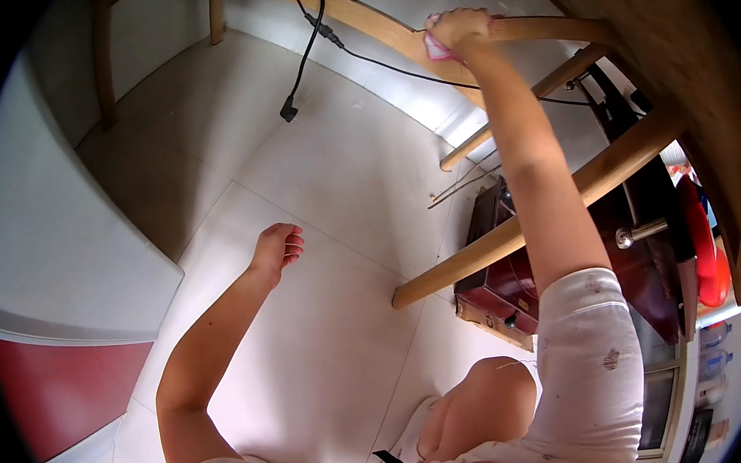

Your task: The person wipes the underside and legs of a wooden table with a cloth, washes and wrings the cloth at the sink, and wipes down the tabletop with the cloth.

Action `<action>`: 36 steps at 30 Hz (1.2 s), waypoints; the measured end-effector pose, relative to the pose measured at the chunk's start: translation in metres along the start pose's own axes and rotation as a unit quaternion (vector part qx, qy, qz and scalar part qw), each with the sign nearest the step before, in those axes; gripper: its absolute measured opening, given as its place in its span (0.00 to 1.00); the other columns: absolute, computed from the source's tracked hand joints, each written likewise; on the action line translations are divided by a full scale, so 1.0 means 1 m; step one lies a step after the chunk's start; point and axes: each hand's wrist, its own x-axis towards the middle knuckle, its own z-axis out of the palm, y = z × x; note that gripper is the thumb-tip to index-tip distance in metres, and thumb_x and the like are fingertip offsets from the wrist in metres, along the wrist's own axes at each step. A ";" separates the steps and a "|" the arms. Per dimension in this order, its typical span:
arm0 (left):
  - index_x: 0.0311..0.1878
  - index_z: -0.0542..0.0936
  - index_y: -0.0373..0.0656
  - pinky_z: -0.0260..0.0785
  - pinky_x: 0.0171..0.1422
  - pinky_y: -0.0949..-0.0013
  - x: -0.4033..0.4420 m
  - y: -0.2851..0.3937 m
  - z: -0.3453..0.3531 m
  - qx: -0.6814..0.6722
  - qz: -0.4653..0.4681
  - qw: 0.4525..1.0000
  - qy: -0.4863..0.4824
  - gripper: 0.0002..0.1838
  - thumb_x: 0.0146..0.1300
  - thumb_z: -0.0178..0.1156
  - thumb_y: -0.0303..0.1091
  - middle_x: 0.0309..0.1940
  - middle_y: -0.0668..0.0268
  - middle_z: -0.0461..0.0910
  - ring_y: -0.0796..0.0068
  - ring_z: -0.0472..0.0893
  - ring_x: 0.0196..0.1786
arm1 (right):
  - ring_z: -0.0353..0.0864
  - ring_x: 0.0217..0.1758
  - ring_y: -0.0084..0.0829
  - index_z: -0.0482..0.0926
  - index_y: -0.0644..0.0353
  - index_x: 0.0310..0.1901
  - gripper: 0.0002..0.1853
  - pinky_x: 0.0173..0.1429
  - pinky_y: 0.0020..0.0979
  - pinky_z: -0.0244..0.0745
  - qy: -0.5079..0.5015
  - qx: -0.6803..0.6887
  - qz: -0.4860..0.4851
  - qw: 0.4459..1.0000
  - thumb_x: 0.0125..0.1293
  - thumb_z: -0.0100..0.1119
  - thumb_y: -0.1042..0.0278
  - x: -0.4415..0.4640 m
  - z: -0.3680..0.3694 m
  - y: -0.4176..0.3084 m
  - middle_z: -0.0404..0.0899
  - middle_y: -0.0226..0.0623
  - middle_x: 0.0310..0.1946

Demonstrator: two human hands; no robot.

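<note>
My right hand (462, 27) is stretched far forward and presses a pink-and-white cloth (438, 45) against the wooden rail (380, 20) of a piece of furniture. Part of the cloth is hidden under my fingers. Lower down and to the left, my left hand (278, 251) hangs above the tiled floor with its fingers curled in. I see nothing held in it, and it touches nothing. A black cable (313, 34) with a plug (289, 110) dangles over the rail, left of my right hand.
Wooden legs (460, 264) and a wooden edge (718, 117) run close along my right arm. Behind them stand a dark red cabinet (498, 287) and a red round object (704, 240). A white-and-red appliance or cabinet (67, 247) stands on the left. Light tiles (309, 341) cover the floor.
</note>
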 end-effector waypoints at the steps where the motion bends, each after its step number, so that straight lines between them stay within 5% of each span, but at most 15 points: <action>1: 0.32 0.72 0.44 0.62 0.32 0.76 -0.001 -0.001 -0.003 0.001 0.002 1.000 0.005 0.08 0.56 0.46 0.35 0.24 0.71 0.72 0.81 0.70 0.25 | 0.76 0.42 0.33 0.78 0.56 0.34 0.26 0.49 0.40 0.61 -0.001 -0.002 -0.011 1.000 0.60 0.29 0.49 -0.004 0.002 -0.012 0.79 0.37 0.37; 5: 0.33 0.72 0.43 0.62 0.32 0.76 -0.009 0.000 -0.010 0.009 0.006 1.000 0.025 0.09 0.56 0.45 0.35 0.24 0.70 0.72 0.80 0.70 0.25 | 0.73 0.47 0.32 0.77 0.57 0.38 0.26 0.52 0.38 0.56 0.045 0.016 -0.021 0.999 0.60 0.31 0.47 -0.008 0.025 -0.040 0.77 0.35 0.41; 8: 0.33 0.72 0.43 0.62 0.33 0.76 -0.015 0.001 -0.011 0.022 0.006 0.999 0.030 0.09 0.56 0.45 0.36 0.24 0.70 0.72 0.80 0.70 0.26 | 0.67 0.54 0.31 0.72 0.57 0.49 0.27 0.58 0.39 0.51 0.107 0.035 -0.074 0.991 0.58 0.36 0.46 -0.019 0.042 -0.044 0.73 0.35 0.48; 10: 0.33 0.72 0.43 0.62 0.33 0.76 -0.018 0.003 -0.011 0.023 0.011 0.999 0.031 0.08 0.56 0.45 0.36 0.24 0.71 0.71 0.80 0.69 0.26 | 0.58 0.62 0.32 0.60 0.60 0.59 0.32 0.63 0.43 0.44 0.208 -0.044 -0.072 0.974 0.58 0.40 0.46 -0.026 0.048 -0.047 0.62 0.37 0.58; 16: 0.33 0.72 0.43 0.62 0.33 0.76 -0.025 0.006 -0.006 0.038 0.019 0.999 0.024 0.09 0.57 0.45 0.36 0.24 0.71 0.71 0.80 0.69 0.27 | 0.47 0.68 0.30 0.41 0.58 0.65 0.38 0.69 0.39 0.36 0.127 -0.058 -0.139 0.980 0.59 0.39 0.48 -0.049 0.050 -0.031 0.49 0.36 0.65; 25: 0.33 0.72 0.43 0.62 0.35 0.76 -0.031 0.022 -0.007 0.025 0.052 0.998 0.019 0.09 0.57 0.45 0.35 0.24 0.71 0.71 0.81 0.69 0.27 | 0.50 0.67 0.30 0.37 0.55 0.66 0.37 0.69 0.37 0.37 -0.021 -0.002 -0.149 0.989 0.59 0.39 0.52 -0.083 0.045 -0.014 0.48 0.33 0.66; 36: 0.33 0.73 0.44 0.63 0.33 0.76 -0.038 0.024 -0.004 0.013 0.054 0.998 -0.006 0.08 0.58 0.46 0.36 0.24 0.72 0.72 0.81 0.70 0.26 | 0.46 0.68 0.34 0.38 0.56 0.65 0.39 0.69 0.39 0.41 0.015 0.110 -0.096 0.989 0.57 0.42 0.53 -0.112 0.069 0.006 0.44 0.38 0.66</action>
